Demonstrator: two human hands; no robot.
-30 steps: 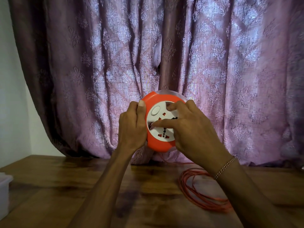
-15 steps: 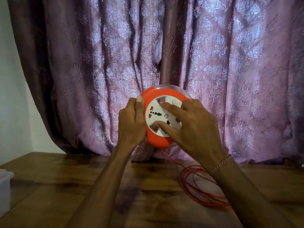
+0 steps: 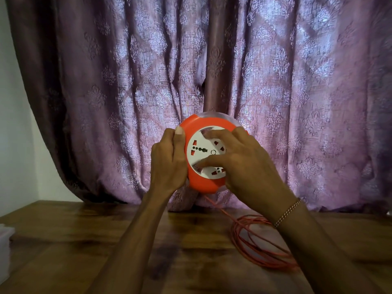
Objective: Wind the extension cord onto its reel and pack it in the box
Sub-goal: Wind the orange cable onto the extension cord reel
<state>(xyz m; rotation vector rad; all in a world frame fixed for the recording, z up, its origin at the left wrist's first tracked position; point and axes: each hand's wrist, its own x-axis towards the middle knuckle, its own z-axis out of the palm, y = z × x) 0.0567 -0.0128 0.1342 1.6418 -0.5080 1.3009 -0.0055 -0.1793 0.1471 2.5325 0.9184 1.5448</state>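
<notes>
Head view. One orange reel [image 3: 204,183] held up in the air above a brown table [image 3: 63,240], in front of a purple curtain [image 3: 297,81]. Left hand [image 3: 167,162] wrapped around the reel's left edge, thumb along the orange rim. Right hand [image 3: 250,164] spread over the round white socket face [image 3: 203,150], fingers [image 3: 214,135] apart and bent, tips pressed into the face (one high, one low). One thin orange cord [image 3: 254,245] hanging from the reel's bottom, then lying in loose loops on the table under the right wrist. One bracelet [image 3: 287,212] on that wrist. No readable words. White box [image 3: 5,247] at far left.
</notes>
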